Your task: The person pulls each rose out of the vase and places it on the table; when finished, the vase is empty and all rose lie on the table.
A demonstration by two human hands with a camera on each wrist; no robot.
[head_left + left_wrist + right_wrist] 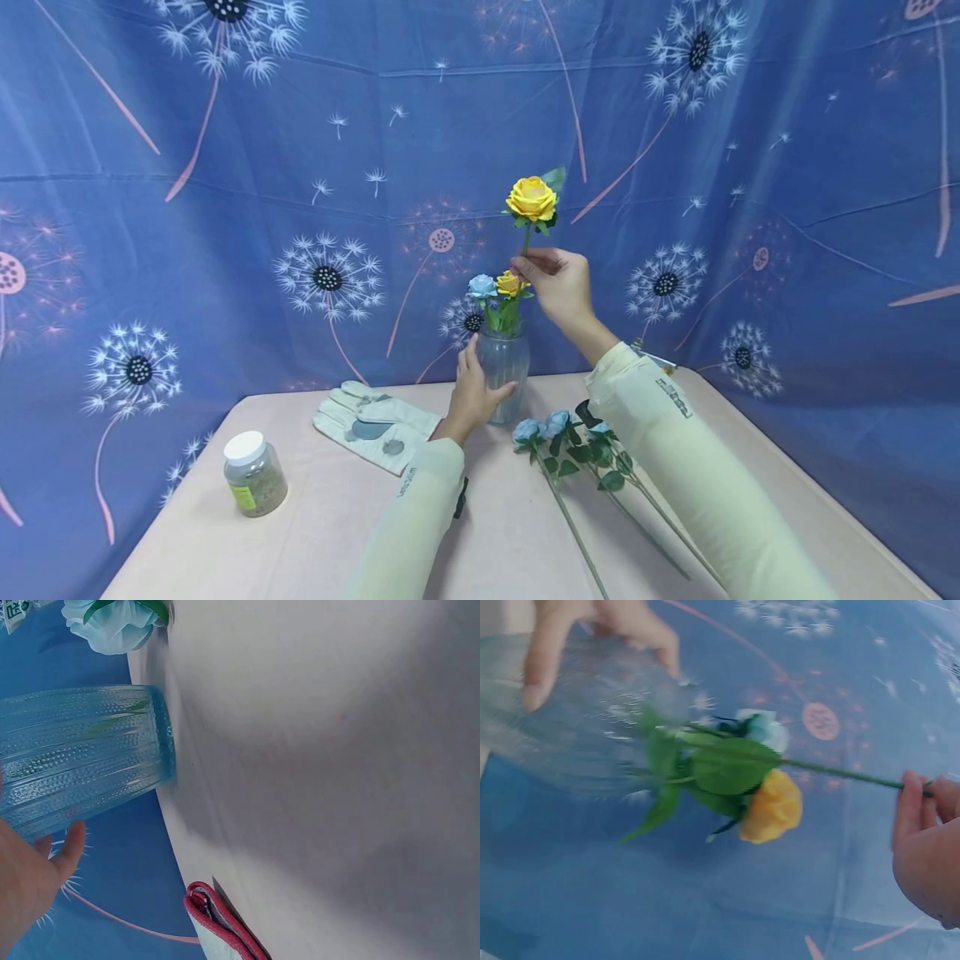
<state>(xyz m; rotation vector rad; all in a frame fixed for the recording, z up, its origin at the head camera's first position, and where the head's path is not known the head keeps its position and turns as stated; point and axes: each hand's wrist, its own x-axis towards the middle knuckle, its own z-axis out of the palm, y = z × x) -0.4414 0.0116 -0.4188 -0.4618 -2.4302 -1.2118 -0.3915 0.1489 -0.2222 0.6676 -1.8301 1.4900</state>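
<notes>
In the head view my right hand [558,287] pinches the green stem of a yellow artificial rose [532,200], its bloom raised above the vase. The stem [840,773] runs down among the leaves at the vase mouth in the right wrist view. My left hand [474,392] grips the side of the ribbed clear glass vase [504,367], thumb across its front and fingers along its left side. A light blue rose [482,287] and a second yellow rose [509,283] stand in the vase. The vase base [163,735] meets the table in the left wrist view.
Several blue roses [557,423] with long stems lie on the table [315,542], right of the vase and partly under my right sleeve. White work gloves [382,423] lie to the left. A white-lidded jar [255,475] stands farther left. A blue dandelion-patterned curtain [450,125] hangs behind.
</notes>
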